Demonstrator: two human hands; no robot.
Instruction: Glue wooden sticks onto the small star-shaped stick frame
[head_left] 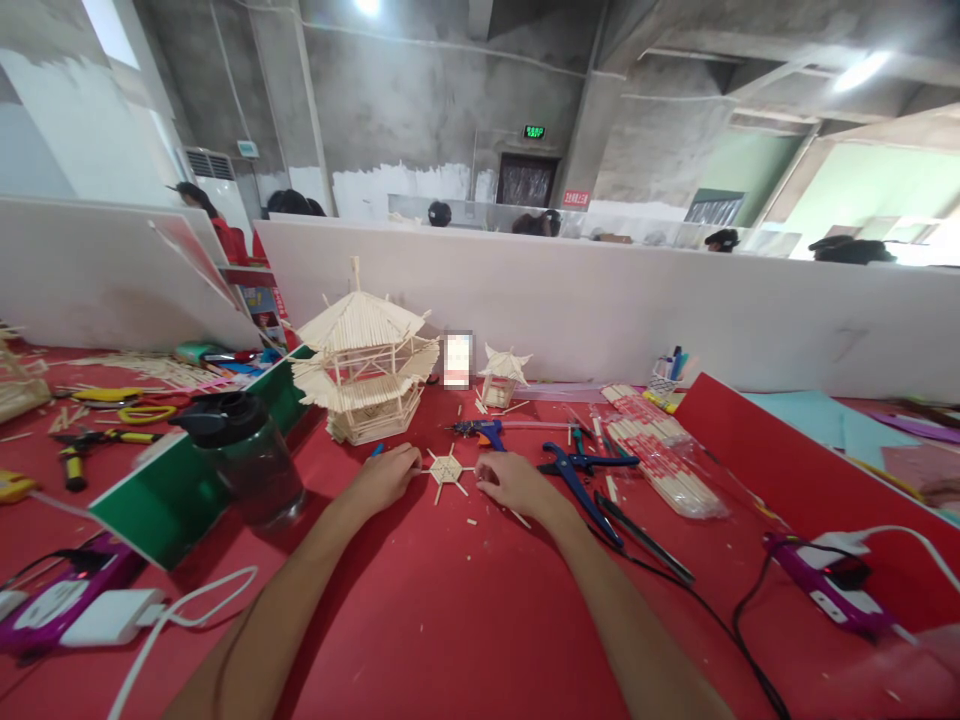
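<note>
A small flat hexagonal frame of wooden sticks (448, 469) lies on the red table (450, 600) between my hands. My left hand (388, 477) rests at its left side, fingers curled, fingertips pinching one of its spokes. My right hand (513, 483) sits at its right side, fingers curled down on the table close to a loose stick. Behind stand a large stick pagoda (365, 367) and a tiny one (502, 375).
Blue glue gun (480, 430), blue cutters (581, 475) and packs of chopsticks (660, 450) lie to the right. A dark bottle (244, 450) and green board (187, 480) stand left. Cables and purple chargers (825, 585) lie near the front. White partition behind, people beyond.
</note>
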